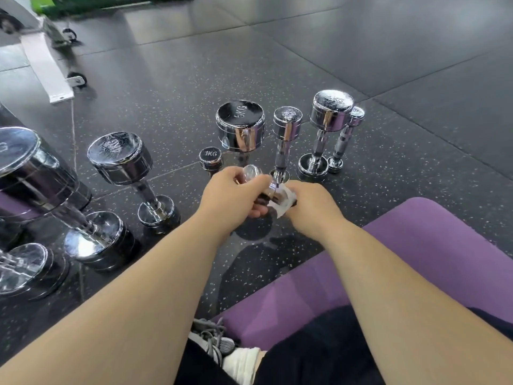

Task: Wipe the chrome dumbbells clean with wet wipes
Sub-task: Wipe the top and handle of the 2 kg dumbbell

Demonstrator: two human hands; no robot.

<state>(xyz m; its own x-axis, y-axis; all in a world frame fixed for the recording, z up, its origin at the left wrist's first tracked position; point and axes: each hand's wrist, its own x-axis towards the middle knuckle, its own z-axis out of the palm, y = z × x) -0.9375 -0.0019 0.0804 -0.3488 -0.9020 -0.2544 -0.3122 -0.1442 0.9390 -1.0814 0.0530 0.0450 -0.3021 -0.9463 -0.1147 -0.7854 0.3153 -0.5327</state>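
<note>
My left hand (231,197) grips a small chrome dumbbell (252,172) held above the floor, one shiny end showing past my fingers. My right hand (311,205) holds a white wet wipe (283,202) wrapped round the dumbbell's other end, which is hidden. Other chrome dumbbells stand upright on the dark speckled floor: a 1KG one (210,159), a 5KG one (240,125), a slim one (286,134) just behind my hands, and a pair (330,126) to the right.
Larger chrome dumbbells (122,168) stand at the left, the nearest ones (36,190) close to my left forearm. A purple mat (416,245) lies under my legs at the right. A white wheeled frame (47,65) sits at the far left.
</note>
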